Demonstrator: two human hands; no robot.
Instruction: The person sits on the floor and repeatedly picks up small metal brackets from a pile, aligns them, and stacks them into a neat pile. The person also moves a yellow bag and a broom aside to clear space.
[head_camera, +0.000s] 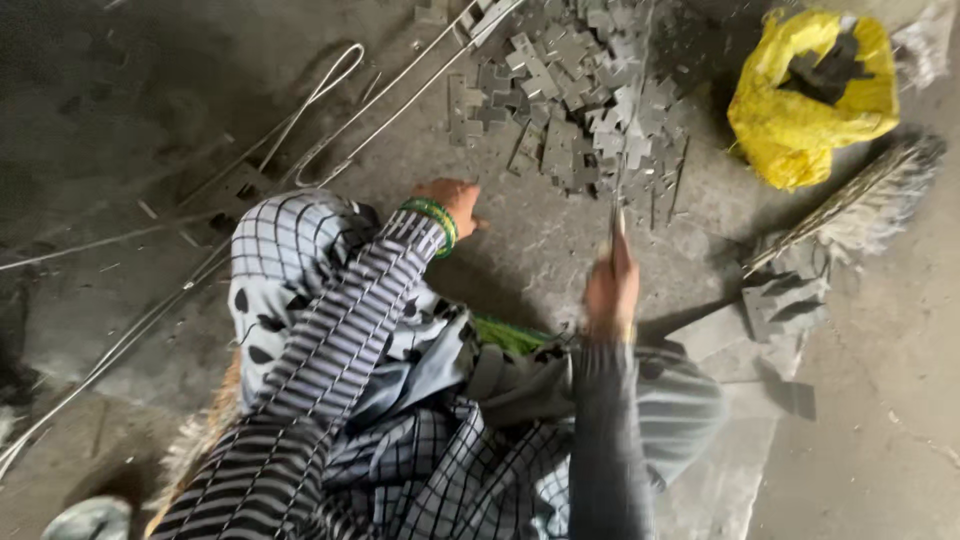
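Metal cutouts (570, 90), flat grey cross-shaped and notched pieces, lie heaped on the concrete floor (880, 400) just ahead of both hands, spreading up and away from the person. The right hand (612, 285) is clenched around a thin wire rod (622, 150) whose long axis runs nearly straight away from the fingers, up into the middle of the heap, with pieces seemingly strung along it (motion blur hides how many). The left hand (455, 200), with green bangles (435, 220) at the wrist, is pressed low toward the floor at the near left edge of the heap; its fingers curl downward, and I cannot tell whether they pinch a piece or simply rest there. Of the two, it sits closer to the loose pieces, while the right one reaches them only through the rod.

Long bent wire loops (320, 110) lie across the floor to the left, smooth and dull. A crumpled yellow bag (800, 120) sits to the upper right, and a bristly broom (860, 205) lies below it beside folded grey sheet scraps (785, 300).
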